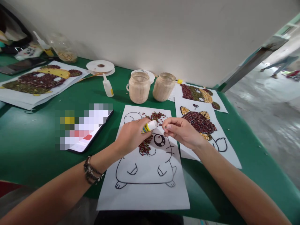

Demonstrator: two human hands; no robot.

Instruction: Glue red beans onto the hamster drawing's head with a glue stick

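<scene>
A white sheet (145, 187) with a black outline of a cartoon animal lies in front of me on the green table (35, 147). Dark red beans (157, 117) are stuck on its head area. My left hand (131, 136) is closed round a small glue bottle (149, 126), its tip pointing right over the drawing. My right hand (181, 131) hovers just right of the tip, fingers pinched on something small that I cannot make out.
Two glass jars (139, 87) (164, 86) stand behind the sheet. Another glue bottle (107, 86), a tape roll (100, 66) and a phone (87, 131) lie to the left. Finished bean pictures (201, 122) (37, 79) lie right and far left. The table's right edge drops to a concrete floor.
</scene>
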